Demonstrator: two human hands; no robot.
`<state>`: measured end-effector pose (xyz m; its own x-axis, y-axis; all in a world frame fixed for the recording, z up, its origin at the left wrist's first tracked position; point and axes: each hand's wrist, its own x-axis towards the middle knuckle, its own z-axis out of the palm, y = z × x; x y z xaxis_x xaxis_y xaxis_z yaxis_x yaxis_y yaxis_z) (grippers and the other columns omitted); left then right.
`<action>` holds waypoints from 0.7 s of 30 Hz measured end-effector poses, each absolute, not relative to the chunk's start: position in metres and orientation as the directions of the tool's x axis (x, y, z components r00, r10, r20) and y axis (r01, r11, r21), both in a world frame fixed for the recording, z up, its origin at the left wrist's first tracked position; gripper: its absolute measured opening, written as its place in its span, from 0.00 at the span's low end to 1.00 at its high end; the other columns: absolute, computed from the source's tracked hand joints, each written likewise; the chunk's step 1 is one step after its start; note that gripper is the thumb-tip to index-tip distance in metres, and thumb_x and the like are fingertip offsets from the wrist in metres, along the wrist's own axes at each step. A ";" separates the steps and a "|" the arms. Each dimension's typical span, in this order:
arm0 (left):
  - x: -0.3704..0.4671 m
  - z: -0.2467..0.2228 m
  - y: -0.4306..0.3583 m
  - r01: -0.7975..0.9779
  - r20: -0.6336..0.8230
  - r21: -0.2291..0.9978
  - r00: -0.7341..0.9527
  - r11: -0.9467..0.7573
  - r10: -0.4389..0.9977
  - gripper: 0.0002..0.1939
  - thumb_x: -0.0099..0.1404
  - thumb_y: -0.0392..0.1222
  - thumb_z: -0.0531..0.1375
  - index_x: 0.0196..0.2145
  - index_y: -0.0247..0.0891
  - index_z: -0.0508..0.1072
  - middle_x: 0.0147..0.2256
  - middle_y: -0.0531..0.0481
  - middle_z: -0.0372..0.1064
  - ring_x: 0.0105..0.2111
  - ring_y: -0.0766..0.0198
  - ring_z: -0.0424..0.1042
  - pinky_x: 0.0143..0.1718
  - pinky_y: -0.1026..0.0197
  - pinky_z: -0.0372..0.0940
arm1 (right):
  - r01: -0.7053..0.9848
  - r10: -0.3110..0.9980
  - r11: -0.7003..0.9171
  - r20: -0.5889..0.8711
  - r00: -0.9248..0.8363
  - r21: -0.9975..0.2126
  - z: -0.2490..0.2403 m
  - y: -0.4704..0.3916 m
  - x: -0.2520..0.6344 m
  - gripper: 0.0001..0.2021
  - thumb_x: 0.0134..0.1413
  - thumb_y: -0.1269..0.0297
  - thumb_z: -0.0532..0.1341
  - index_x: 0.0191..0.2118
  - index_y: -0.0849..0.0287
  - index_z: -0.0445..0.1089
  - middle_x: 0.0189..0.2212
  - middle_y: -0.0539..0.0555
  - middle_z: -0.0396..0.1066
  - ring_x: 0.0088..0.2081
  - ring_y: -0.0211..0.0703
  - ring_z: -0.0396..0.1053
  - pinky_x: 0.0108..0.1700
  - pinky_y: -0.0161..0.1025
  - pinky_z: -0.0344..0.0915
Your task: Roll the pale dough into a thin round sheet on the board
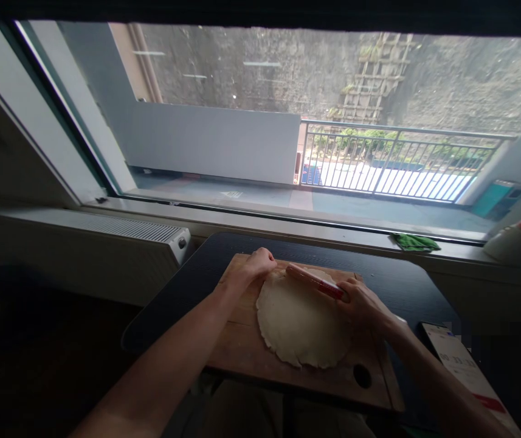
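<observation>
A flat, roughly round sheet of pale dough (303,322) lies on a wooden board (242,353). Across its far edge rests a wooden rolling pin (303,277) with a red printed band near its right end. My right hand (355,298) is wrapped round that right end. At the pin's left, my left hand (262,261) is closed by the far left edge of the dough, apart from the pin; whether its fingers pinch anything is hidden.
The board sits on a black table (388,274) below a large window. A phone (456,353) lies at the right. On the sill are a green cloth (415,243) and a whitish object (515,243). A radiator (127,243) stands left.
</observation>
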<state>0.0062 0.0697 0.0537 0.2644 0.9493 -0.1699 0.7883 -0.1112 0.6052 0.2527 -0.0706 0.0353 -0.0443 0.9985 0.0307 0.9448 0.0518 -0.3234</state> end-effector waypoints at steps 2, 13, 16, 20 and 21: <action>-0.007 0.047 0.062 0.805 -0.156 0.576 0.279 -0.143 0.948 0.10 0.57 0.42 0.58 0.23 0.34 0.72 0.24 0.49 0.68 0.29 0.60 0.68 0.30 0.62 0.58 | 0.952 0.996 0.088 0.039 -0.080 -0.292 0.038 -0.068 0.251 0.12 0.51 0.58 0.55 0.39 0.56 0.70 0.39 0.54 0.66 0.41 0.42 0.62 0.41 0.34 0.54; -0.029 -0.014 0.000 0.795 0.465 0.379 0.278 -0.473 0.841 0.07 0.60 0.38 0.54 0.36 0.39 0.70 0.33 0.48 0.65 0.38 0.59 0.64 0.42 0.56 0.59 | 0.986 0.974 -0.119 0.180 0.140 -0.121 0.023 0.022 0.172 0.25 0.61 0.50 0.39 0.46 0.57 0.66 0.51 0.61 0.59 0.55 0.53 0.50 0.53 0.52 0.46; -0.032 -0.015 0.000 0.774 0.474 0.414 0.266 -0.478 0.840 0.07 0.60 0.37 0.54 0.36 0.39 0.69 0.33 0.48 0.64 0.37 0.58 0.64 0.41 0.55 0.60 | 0.983 0.976 -0.161 0.129 0.173 -0.092 0.018 0.033 0.172 0.25 0.61 0.52 0.38 0.47 0.61 0.66 0.54 0.64 0.56 0.57 0.56 0.47 0.53 0.55 0.46; -0.033 -0.015 0.001 0.739 0.465 0.481 0.240 -0.471 0.852 0.07 0.60 0.35 0.52 0.36 0.39 0.69 0.33 0.48 0.64 0.37 0.59 0.64 0.41 0.55 0.60 | 0.998 0.990 0.022 0.139 -0.014 -0.057 0.006 0.017 0.165 0.26 0.61 0.54 0.37 0.58 0.62 0.55 0.60 0.60 0.49 0.62 0.50 0.38 0.58 0.50 0.40; -0.033 -0.015 0.002 0.732 0.460 0.492 0.241 -0.471 0.855 0.07 0.60 0.35 0.52 0.35 0.39 0.69 0.33 0.48 0.64 0.36 0.59 0.64 0.41 0.55 0.60 | 0.997 0.988 0.057 0.149 -0.050 -0.046 0.005 0.016 0.165 0.27 0.61 0.53 0.38 0.59 0.63 0.52 0.61 0.59 0.48 0.63 0.49 0.36 0.59 0.49 0.39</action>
